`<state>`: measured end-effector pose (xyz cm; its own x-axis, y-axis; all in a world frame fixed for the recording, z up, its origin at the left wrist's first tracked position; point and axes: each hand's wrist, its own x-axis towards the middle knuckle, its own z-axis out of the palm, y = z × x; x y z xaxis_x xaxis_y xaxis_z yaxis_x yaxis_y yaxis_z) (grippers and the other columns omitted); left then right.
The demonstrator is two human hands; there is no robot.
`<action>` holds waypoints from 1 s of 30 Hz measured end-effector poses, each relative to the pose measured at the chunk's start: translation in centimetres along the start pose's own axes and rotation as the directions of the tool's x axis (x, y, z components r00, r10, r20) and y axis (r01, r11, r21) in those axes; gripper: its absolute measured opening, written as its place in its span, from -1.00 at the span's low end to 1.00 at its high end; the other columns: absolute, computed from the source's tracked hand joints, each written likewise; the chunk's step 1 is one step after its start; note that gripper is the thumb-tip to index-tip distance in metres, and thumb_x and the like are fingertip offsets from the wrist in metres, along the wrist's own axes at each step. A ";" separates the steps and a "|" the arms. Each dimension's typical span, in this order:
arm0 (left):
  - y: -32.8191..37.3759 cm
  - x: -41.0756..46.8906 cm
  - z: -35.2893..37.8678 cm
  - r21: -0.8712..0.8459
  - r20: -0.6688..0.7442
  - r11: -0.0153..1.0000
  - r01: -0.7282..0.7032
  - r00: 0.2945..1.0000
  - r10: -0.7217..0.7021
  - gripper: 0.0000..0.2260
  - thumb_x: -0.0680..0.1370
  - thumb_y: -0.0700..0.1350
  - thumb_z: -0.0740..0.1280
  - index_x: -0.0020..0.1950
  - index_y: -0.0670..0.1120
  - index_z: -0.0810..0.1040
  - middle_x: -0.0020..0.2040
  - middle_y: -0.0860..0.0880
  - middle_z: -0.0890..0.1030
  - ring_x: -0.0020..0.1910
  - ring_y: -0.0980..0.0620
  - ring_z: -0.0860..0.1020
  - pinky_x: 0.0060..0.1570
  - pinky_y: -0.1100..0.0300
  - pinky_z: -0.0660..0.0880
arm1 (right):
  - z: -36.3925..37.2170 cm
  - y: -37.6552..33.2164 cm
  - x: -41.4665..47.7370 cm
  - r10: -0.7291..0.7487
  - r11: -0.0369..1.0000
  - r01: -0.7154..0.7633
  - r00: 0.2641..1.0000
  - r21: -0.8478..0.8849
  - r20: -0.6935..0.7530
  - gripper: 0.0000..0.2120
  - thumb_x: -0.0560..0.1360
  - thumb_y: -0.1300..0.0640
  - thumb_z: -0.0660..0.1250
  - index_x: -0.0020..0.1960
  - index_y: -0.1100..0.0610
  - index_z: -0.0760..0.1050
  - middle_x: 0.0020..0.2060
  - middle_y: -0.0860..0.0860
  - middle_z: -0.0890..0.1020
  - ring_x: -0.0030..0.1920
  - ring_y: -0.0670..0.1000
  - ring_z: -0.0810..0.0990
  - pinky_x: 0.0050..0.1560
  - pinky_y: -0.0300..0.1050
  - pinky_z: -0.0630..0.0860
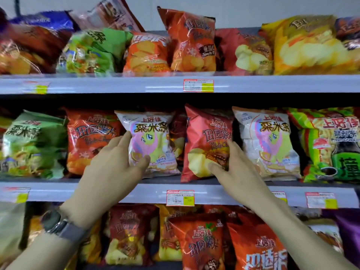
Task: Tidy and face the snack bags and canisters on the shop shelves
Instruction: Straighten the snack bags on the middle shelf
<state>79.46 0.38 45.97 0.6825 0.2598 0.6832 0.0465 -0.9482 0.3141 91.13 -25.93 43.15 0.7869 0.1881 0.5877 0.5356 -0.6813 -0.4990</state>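
While both hands work the middle shelf [136, 193], seen from the head camera: left hand [115, 164] clamped on the white bag [150, 141], thumb on its lower front and fingers along its left side. Right hand [231, 164] clamped on the red bag [206, 143], thumb pressed on its lower front, fingers wrapped over its right side, just beside a second white bag [266, 143]. Both held bags standing near the shelf's front edge, around its middle, the red one tilted with its bottom corner over the lip.

Likely risks: red bag sliding off the front edge if released while tilted; neighbouring orange bag [89, 139] nudged askew by the left knuckles; chips crushed by a hard thumb squeeze. Top shelf bags leaning and unfaced, not yet tidied. No canisters in sight.
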 end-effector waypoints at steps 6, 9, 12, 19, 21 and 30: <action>-1.2 2.7 2.3 -0.165 0.139 0.978 0.126 0.985 -0.104 -0.13 0.64 0.24 0.31 0.72 -0.17 -0.06 0.61 -0.22 0.31 0.50 -0.26 0.40 0.32 -0.04 0.38 | 1.0 -0.9 -0.3 -0.042 0.988 0.050 0.997 0.144 -0.059 -0.25 0.56 -0.21 0.34 0.63 -0.11 0.08 0.56 -0.07 0.25 0.47 0.03 0.39 0.44 0.13 0.38; -1.5 4.4 3.5 -0.282 0.188 0.933 0.224 0.966 -0.175 -0.05 0.62 0.29 0.31 0.72 -0.18 -0.15 0.37 -0.30 0.57 0.27 -0.29 0.57 0.06 0.01 0.43 | 0.9 -0.9 0.6 0.017 0.958 0.025 0.990 0.287 -0.141 -0.20 0.49 -0.20 0.41 0.60 -0.11 0.10 0.41 -0.09 0.40 0.40 0.00 0.44 0.43 0.10 0.39; -1.8 5.6 4.0 -0.400 0.205 0.872 0.281 0.955 -0.214 -0.21 0.60 0.28 0.36 0.64 -0.11 0.16 0.35 -0.17 0.60 0.21 -0.25 0.60 0.05 0.04 0.42 | 0.7 -0.6 2.8 0.161 0.914 -0.130 0.986 0.384 -0.050 -0.15 0.47 -0.21 0.45 0.61 -0.06 0.11 0.26 -0.18 0.47 0.33 -0.03 0.47 0.32 0.02 0.37; 0.3 6.1 4.4 -0.300 0.051 0.949 0.092 0.995 -0.080 -0.42 0.61 0.17 0.41 0.50 -0.02 0.28 0.34 -0.14 0.61 0.17 -0.28 0.62 0.14 -0.09 0.55 | 1.6 0.0 3.7 0.170 0.985 -0.172 0.970 -0.001 0.176 -0.17 0.51 -0.39 0.34 0.53 0.12 0.18 0.31 0.04 0.56 0.32 0.16 0.54 0.12 -0.03 0.44; 0.9 6.1 4.2 -0.232 -0.017 0.972 0.024 0.999 -0.029 -0.39 0.58 0.21 0.40 0.52 0.01 0.26 0.33 -0.15 0.60 0.19 -0.31 0.61 0.11 -0.17 0.58 | 1.7 0.1 3.5 0.166 0.986 -0.163 0.976 -0.030 0.138 -0.16 0.52 -0.41 0.32 0.52 0.14 0.17 0.31 0.07 0.57 0.31 0.18 0.55 0.14 0.00 0.49; -0.2 5.6 2.5 -0.205 -0.098 0.978 0.043 0.993 -0.064 -0.25 0.60 0.21 0.41 0.66 -0.05 0.17 0.22 -0.13 0.65 0.24 -0.30 0.60 -0.03 -0.07 0.47 | 2.4 1.2 3.2 0.111 0.992 -0.109 0.994 -0.062 0.022 -0.20 0.43 -0.52 0.30 0.38 0.06 0.33 0.23 0.04 0.61 0.23 0.17 0.60 0.16 0.14 0.58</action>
<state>85.09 1.59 48.04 0.6030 0.3367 0.7232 -0.0751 -0.8785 0.4717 94.99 -24.41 42.91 0.8478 0.1266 0.5149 0.4264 -0.7401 -0.5200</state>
